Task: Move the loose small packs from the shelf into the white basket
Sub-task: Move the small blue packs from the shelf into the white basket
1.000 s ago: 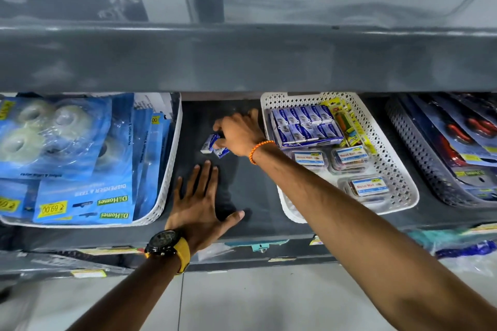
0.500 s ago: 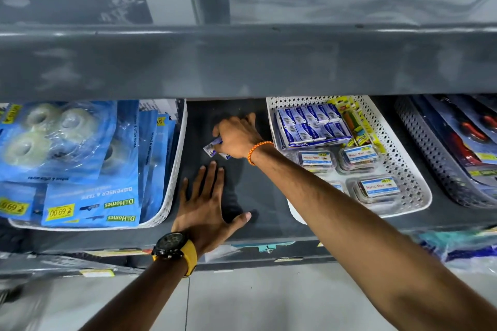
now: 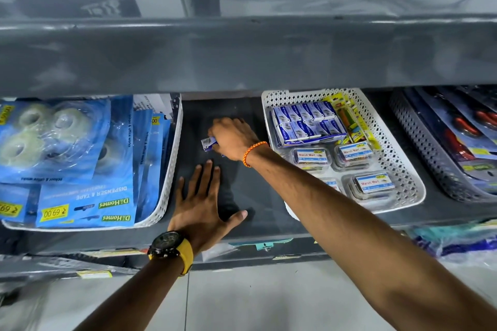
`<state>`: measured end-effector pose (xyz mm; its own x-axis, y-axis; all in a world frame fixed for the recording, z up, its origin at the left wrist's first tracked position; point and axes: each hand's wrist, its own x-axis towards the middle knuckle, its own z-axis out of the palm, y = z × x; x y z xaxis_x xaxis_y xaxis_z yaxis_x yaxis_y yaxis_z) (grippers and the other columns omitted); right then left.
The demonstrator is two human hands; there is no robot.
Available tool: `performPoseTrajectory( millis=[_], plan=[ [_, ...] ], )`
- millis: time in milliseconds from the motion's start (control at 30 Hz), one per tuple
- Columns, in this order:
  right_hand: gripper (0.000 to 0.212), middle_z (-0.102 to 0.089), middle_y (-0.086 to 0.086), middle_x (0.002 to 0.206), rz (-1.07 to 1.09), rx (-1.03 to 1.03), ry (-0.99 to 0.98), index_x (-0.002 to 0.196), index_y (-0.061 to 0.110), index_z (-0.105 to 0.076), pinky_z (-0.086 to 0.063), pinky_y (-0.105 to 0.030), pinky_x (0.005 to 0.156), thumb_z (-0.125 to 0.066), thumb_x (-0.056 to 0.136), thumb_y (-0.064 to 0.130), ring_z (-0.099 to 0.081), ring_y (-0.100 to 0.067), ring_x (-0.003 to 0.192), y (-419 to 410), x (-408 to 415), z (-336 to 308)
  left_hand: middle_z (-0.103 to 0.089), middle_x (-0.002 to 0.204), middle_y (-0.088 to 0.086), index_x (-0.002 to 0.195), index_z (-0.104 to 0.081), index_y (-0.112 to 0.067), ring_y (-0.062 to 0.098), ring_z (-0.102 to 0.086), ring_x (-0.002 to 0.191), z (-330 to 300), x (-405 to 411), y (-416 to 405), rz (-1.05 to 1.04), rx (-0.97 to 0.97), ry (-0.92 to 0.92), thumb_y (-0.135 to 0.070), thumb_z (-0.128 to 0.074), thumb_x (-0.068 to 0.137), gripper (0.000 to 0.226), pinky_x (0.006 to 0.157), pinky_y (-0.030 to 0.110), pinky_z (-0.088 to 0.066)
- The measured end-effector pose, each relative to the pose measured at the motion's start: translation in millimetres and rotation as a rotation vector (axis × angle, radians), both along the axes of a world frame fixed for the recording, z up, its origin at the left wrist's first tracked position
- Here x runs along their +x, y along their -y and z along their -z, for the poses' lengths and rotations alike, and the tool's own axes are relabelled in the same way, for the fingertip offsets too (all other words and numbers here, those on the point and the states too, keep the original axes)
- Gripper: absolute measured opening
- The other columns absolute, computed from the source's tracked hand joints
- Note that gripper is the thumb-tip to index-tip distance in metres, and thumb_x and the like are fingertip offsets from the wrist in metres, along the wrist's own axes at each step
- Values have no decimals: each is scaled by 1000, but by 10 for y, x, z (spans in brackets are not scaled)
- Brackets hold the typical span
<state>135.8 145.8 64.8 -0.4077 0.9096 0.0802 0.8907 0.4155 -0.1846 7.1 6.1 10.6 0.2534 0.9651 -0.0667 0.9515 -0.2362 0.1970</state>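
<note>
My right hand [image 3: 234, 140] is curled over small blue-and-white packs [image 3: 208, 143] on the dark shelf [image 3: 263, 196], fingers closed around them; only their left ends stick out from under my fingers. To the right stands the white basket [image 3: 398, 169], holding a row of the same blue packs [image 3: 309, 123] at the back and clear clip boxes [image 3: 371, 187] at the front. My left hand [image 3: 201, 204], with a yellow-strapped watch on the wrist, lies flat and spread on the shelf just in front of the right hand.
A white basket of blue tape packs [image 3: 80, 169] fills the left side. A grey perforated basket [image 3: 435, 164] with carded tools sits at the far right. The grey upper shelf edge [image 3: 242, 56] overhangs closely. Price tags line the shelf front.
My right hand has gathered the loose packs in tighter, so less of them shows under the fingers. My left hand has stayed flat on the shelf.
</note>
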Motion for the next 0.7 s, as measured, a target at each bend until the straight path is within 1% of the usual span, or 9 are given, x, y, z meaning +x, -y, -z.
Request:
performPoseTrajectory(
  millis=[133, 200, 300, 367, 433, 533, 567, 600, 700],
  plan=[
    [25, -64, -5, 111, 74, 118, -137, 102, 16, -67, -53, -39, 76, -68, 81, 30, -66, -35, 94, 55, 95, -109, 11, 171, 0, 162, 0, -19, 20, 10, 157, 11, -6, 7, 3, 12, -2, -93, -21, 73, 117, 125, 51, 6],
    [25, -64, -6, 110, 120, 153, -186, 100, 16, -66, -54, -39, 75, -66, 80, 31, -65, -36, 93, 73, 204, -178, 12, 170, -1, 162, 0, -19, 20, 10, 157, 11, -16, 4, 4, 15, 1, -93, -20, 73, 117, 125, 51, 6],
    [23, -65, -8, 104, 168, 213, -226, 97, 14, -68, -49, -34, 74, -64, 78, 27, -66, -32, 89, 95, 468, -271, 15, 170, -2, 161, 3, -19, 19, 13, 156, 32, -20, 0, 9, 7, -36, -94, -16, 73, 117, 125, 52, 6],
    [27, -66, -10, 102, 226, 262, -247, 100, 14, -68, -48, -32, 72, -64, 77, 28, -67, -32, 88, 133, 686, -342, 15, 170, -2, 162, 2, -19, 19, 13, 156, 47, -25, 0, 10, 10, -41, -95, -13, 72, 118, 125, 52, 6],
    [32, -68, -11, 102, 296, 280, -255, 105, 14, -67, -49, -34, 74, -64, 77, 29, -67, -32, 91, 178, 922, -408, 12, 170, -2, 162, -1, -19, 19, 11, 157, 63, -33, -3, 15, 23, -34, -96, -9, 72, 119, 125, 53, 4],
    [42, -71, -13, 107, 386, 248, -281, 118, 14, -62, -51, -37, 80, -64, 79, 29, -67, -33, 100, 283, 1295, -466, 9, 171, -2, 162, -5, -18, 20, 8, 157, 76, -40, -1, 20, 29, -44, -97, -4, 70, 121, 125, 53, 2],
    [42, -72, -12, 106, 425, 234, -280, 119, 15, -61, -52, -37, 79, -64, 80, 30, -67, -33, 99, 314, 1397, -457, 7, 171, -2, 162, -6, -17, 20, 7, 157, 83, -66, -5, 15, 30, -41, -97, -5, 70, 122, 125, 53, 1],
    [40, -73, -12, 102, 468, 230, -271, 117, 16, -61, -52, -35, 76, -64, 80, 31, -68, -33, 96, 360, 1547, -458, 6, 171, -2, 162, -7, -17, 20, 6, 157, 72, -43, -3, 13, 32, -36, -97, -5, 69, 122, 125, 53, 1],
    [24, -72, -11, 88, 590, 199, -272, 96, 13, -61, -44, -31, 67, -66, 81, 31, -67, -32, 88, 471, 1888, -441, 9, 171, -3, 162, -4, -18, 19, 8, 157, 73, -29, -16, 9, 25, -50, -95, -13, 71, 120, 125, 52, 2]
  ],
)
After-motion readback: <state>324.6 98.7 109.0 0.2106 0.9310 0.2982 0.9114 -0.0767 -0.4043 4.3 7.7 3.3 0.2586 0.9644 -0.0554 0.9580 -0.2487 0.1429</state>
